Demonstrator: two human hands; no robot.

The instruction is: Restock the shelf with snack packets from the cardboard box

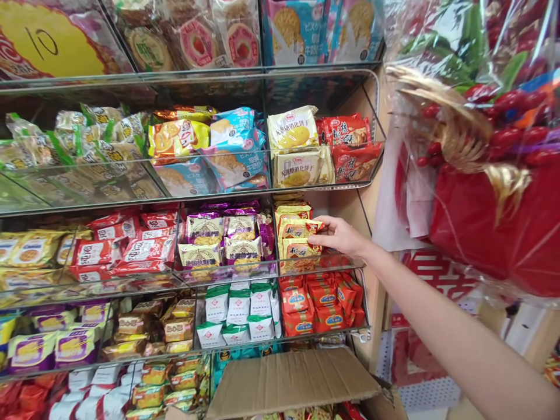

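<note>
My right hand [339, 236] reaches in from the right to the third shelf compartment. Its fingers are closed on the edge of a yellow and red snack packet [297, 228], which sits at the right end of the row. Just below it, touching or nearly so, stands another yellow packet [300, 249]. More packets of that kind are stacked behind. To the left lie purple and cream cookie packets [205, 227]. My left hand is not in view.
Clear shelf fronts [227, 273] edge each tier. Red packets [326, 303] fill the compartment below. An opened cardboard box [293, 382] stands at the bottom. On the right hangs a plastic-wrapped red bouquet [490, 216], near my forearm. Cream biscuit packets [294, 128] lie above.
</note>
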